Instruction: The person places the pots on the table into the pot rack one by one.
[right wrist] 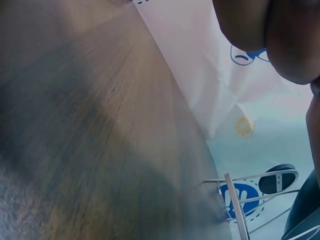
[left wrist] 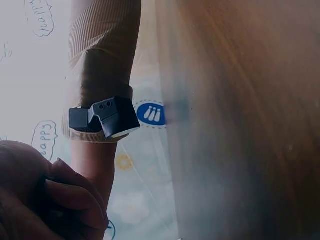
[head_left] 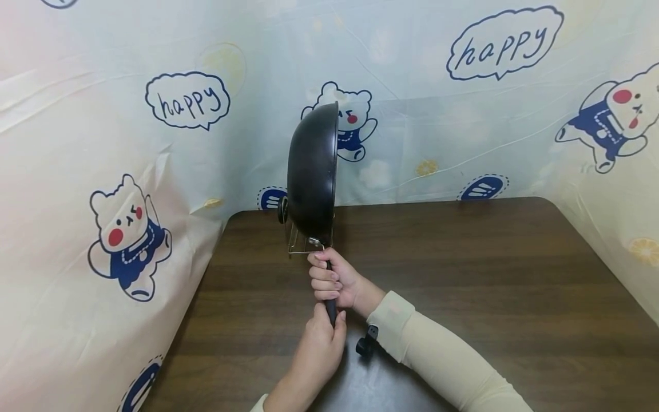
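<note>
A black wok [head_left: 312, 171] is held up on its side, its rounded bottom facing left and its handle pointing down. My right hand [head_left: 337, 280] grips the handle just below the bowl, fingers wrapped round it. Lower down, my left hand [head_left: 320, 340] holds the end of the handle [head_left: 331, 309] between thumb and fingers. In the left wrist view the curled fingers of a hand [left wrist: 75, 200] show at the lower left. Fingers [right wrist: 290, 45] of the right hand fill the upper right of its wrist view.
A thin wire rack [head_left: 304, 252] shows behind the wok's lower part, with a round black piece [head_left: 282, 210] beside it. The brown wooden table [head_left: 489, 274] runs back to a printed cloth [head_left: 412, 114]. Black wrist cameras [head_left: 366, 341] are worn on the wrists.
</note>
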The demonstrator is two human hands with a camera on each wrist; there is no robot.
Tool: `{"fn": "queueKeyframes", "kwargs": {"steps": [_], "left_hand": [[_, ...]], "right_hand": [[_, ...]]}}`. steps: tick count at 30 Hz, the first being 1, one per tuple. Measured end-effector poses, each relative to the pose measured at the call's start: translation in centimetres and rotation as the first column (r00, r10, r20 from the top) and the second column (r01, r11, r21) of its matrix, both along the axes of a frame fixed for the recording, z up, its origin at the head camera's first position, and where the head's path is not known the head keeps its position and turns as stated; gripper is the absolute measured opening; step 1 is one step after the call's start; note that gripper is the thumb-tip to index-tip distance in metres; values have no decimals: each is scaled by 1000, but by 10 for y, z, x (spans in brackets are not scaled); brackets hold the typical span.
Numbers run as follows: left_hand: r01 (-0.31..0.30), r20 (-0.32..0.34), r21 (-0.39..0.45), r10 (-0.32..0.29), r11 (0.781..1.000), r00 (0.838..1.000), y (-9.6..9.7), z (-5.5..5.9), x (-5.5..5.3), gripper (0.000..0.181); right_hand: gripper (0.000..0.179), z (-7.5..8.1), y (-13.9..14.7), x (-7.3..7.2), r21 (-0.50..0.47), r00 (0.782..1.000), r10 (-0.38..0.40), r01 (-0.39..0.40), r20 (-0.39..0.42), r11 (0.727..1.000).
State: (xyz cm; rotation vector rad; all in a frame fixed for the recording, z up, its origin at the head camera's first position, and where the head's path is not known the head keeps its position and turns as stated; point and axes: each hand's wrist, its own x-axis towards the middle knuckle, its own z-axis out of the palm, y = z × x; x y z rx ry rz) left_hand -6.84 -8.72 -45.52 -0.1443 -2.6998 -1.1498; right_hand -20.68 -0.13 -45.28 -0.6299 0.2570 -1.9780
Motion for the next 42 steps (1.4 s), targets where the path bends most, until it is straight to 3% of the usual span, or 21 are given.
{"fn": "queueKeyframes", "kwargs": {"steps": [23,32,38,42], "left_hand": [[44,74,11,-45,999,996,5,-11,-6,23],[50,81,-1,-49,999,996,3,-15,-7,25],[77,118,31,-81,997,990,1,-15,-8,28],[102,103,34,-105,994,989,-2,-17,-9,28]], "right_hand": [[27,-25,9,-7,-36,996,43,-41,73,999],[27,-31,8,-8,-31,995,37,-35,89,999],[28,-34,7,-8,-13,995,20,-19,97,1000],[31,-35,6,-7,12,996,-11,10,91,1000]]}}
